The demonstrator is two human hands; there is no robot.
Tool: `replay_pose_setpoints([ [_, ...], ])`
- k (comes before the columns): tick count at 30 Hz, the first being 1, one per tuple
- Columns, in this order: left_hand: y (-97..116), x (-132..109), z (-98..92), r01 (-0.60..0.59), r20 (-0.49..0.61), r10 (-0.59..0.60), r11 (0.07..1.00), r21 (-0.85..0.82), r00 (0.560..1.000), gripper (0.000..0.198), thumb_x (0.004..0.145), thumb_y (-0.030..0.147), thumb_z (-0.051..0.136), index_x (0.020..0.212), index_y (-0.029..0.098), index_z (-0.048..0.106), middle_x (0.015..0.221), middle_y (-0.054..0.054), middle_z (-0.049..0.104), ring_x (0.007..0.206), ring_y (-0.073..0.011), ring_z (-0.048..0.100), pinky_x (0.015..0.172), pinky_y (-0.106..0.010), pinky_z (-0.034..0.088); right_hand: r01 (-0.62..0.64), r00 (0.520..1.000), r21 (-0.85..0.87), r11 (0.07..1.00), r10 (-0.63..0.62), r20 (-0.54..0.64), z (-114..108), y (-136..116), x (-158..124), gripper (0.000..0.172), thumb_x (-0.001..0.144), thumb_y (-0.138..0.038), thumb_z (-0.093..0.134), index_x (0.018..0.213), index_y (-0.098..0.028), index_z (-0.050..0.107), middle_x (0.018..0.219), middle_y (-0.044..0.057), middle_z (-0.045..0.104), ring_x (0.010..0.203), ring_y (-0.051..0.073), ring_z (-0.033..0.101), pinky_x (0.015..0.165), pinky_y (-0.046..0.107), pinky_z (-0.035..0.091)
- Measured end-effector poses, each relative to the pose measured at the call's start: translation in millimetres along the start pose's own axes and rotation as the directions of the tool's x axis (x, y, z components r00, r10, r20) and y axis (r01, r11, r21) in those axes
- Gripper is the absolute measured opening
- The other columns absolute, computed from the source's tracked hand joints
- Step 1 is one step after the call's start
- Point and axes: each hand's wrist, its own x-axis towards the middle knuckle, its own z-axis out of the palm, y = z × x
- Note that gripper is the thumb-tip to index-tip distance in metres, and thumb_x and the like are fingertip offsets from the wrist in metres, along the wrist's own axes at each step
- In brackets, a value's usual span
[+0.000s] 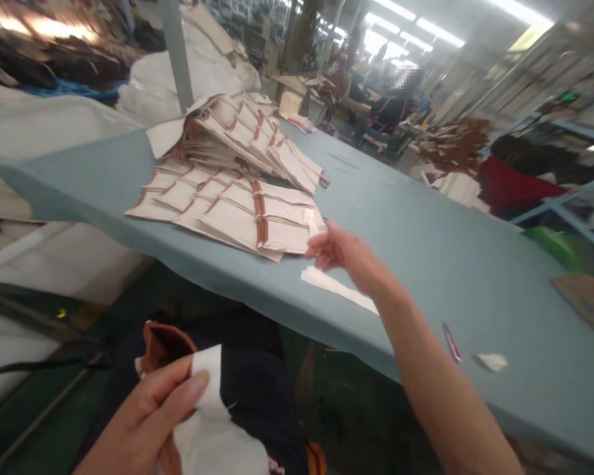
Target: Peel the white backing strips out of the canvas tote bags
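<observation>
My left hand (pixel 153 409), low in the view, pinches a white fabric piece (pixel 222 435) with a brown part (pixel 165 346) behind the fingers. My right hand (pixel 334 249) reaches over the table at the right end of a stack of cream panels (pixel 232 211) with brown trim. Its fingers are bent and blurred around a small pale strip (pixel 310 223) that overlaps the stack; whether they grip it is unclear. Just below that hand a white strip (pixel 339 288) lies on the table.
The blue-green table (pixel 406 244) crosses the view. A second pile of trimmed panels (pixel 257 135) lies behind the stack. A thin reddish tool (pixel 453 343) and a white scrap (pixel 492 361) lie at the right. A seated person (pixel 393 112) is far back.
</observation>
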Motion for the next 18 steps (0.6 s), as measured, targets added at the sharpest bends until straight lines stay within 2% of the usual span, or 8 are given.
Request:
replay_pose_setpoints([
  [2, 17.1, -4.7, 3.5, 0.039, -0.010, -0.039, 0.999, -0.028, 0.999, 0.048, 0.089, 0.066, 0.081, 0.107, 0.022, 0.088, 0.075, -0.003, 0.080, 0.073, -0.0258, 0.076, 0.069, -0.031, 0.065, -0.061, 0.939, 0.097, 0.993, 0.024, 0.342, 43.4, 20.0, -53.8, 0.076, 0.104, -0.085, 0.050, 0.091, -0.017, 0.084, 0.086, 0.010, 0.083, 0.072, 0.018, 0.070, 0.066, 0.028, 0.055],
  [3, 23.6, -6.3, 5.4, 0.046, -0.012, -0.046, 0.999, -0.026, 0.999, 0.047, 0.090, 0.065, 0.081, 0.105, 0.022, 0.087, 0.076, -0.002, 0.079, 0.071, -0.0243, 0.074, 0.067, -0.029, 0.064, -0.085, 0.897, 0.123, 0.989, 0.022, 0.442, 66.4, 28.9, -77.7, 0.078, 0.105, -0.085, 0.048, 0.091, -0.018, 0.084, 0.089, 0.009, 0.083, 0.077, 0.019, 0.071, 0.070, 0.029, 0.055],
  [5, 31.0, -8.7, 8.6, 0.034, -0.014, -0.035, 0.999, -0.006, 0.999, 0.044, 0.091, 0.063, 0.080, 0.102, 0.021, 0.085, 0.077, -0.001, 0.078, 0.071, -0.0229, 0.073, 0.066, -0.027, 0.061, -0.087, 0.844, 0.176, 0.981, -0.021, 0.535, 110.3, 41.9, -113.3, 0.082, 0.106, -0.086, 0.041, 0.089, -0.018, 0.083, 0.090, 0.007, 0.081, 0.081, 0.018, 0.069, 0.077, 0.030, 0.054],
  [7, 30.7, -10.4, 10.0, -0.024, -0.005, 0.024, 0.999, 0.049, 1.000, 0.039, 0.092, 0.059, 0.080, 0.096, 0.021, 0.083, 0.078, 0.000, 0.077, 0.075, -0.0223, 0.072, 0.067, -0.025, 0.059, -0.084, 0.864, 0.239, 0.967, -0.049, 0.501, 146.1, 46.5, -130.4, 0.073, 0.103, -0.084, 0.053, 0.086, -0.017, 0.078, 0.082, 0.003, 0.073, 0.074, 0.016, 0.060, 0.072, 0.028, 0.049],
  [10, 21.4, -13.8, 9.8, -0.115, 0.066, 0.106, 0.982, 0.148, 0.992, 0.036, 0.094, 0.055, 0.078, 0.085, 0.020, 0.079, 0.076, 0.000, 0.074, 0.071, -0.0194, 0.067, 0.062, -0.022, 0.053, -0.044, 0.961, 0.281, 0.959, -0.036, 0.274, 178.3, 38.7, -131.5, 0.057, 0.100, -0.072, 0.067, 0.086, -0.018, 0.074, 0.079, 0.000, 0.068, 0.072, 0.014, 0.055, 0.067, 0.026, 0.045],
  [13, 13.5, -20.3, 10.4, -0.116, 0.091, 0.099, 0.971, 0.207, 0.991, 0.037, 0.099, 0.052, 0.072, 0.082, 0.020, 0.080, 0.076, -0.002, 0.076, 0.070, -0.0200, 0.068, 0.060, -0.022, 0.051, -0.056, 0.976, 0.378, 0.924, -0.030, 0.218, 190.3, 21.3, -126.0, 0.050, 0.099, -0.067, 0.070, 0.089, -0.018, 0.075, 0.080, 0.003, 0.073, 0.072, 0.016, 0.062, 0.066, 0.026, 0.049],
  [15, 12.2, -25.6, 11.6, -0.112, 0.044, 0.104, 0.968, 0.226, 0.994, 0.038, 0.099, 0.051, 0.071, 0.078, 0.020, 0.079, 0.072, -0.002, 0.075, 0.071, -0.0216, 0.070, 0.065, -0.024, 0.056, -0.069, 0.971, 0.435, 0.898, -0.039, 0.234, 192.3, 9.7, -125.6, 0.050, 0.099, -0.066, 0.070, 0.092, -0.018, 0.077, 0.077, 0.004, 0.075, 0.066, 0.015, 0.062, 0.061, 0.025, 0.049],
  [18, 12.0, -32.2, 12.8, -0.105, -0.014, 0.111, 0.969, 0.222, 0.994, 0.039, 0.096, 0.051, 0.073, 0.071, 0.021, 0.076, 0.062, -0.001, 0.069, 0.064, -0.0211, 0.067, 0.069, -0.027, 0.061, -0.006, 0.981, 0.420, 0.908, -0.076, 0.178, 192.5, -3.4, -129.3, 0.052, 0.101, -0.068, 0.069, 0.097, -0.017, 0.080, 0.077, 0.005, 0.078, 0.062, 0.014, 0.060, 0.060, 0.025, 0.049],
])
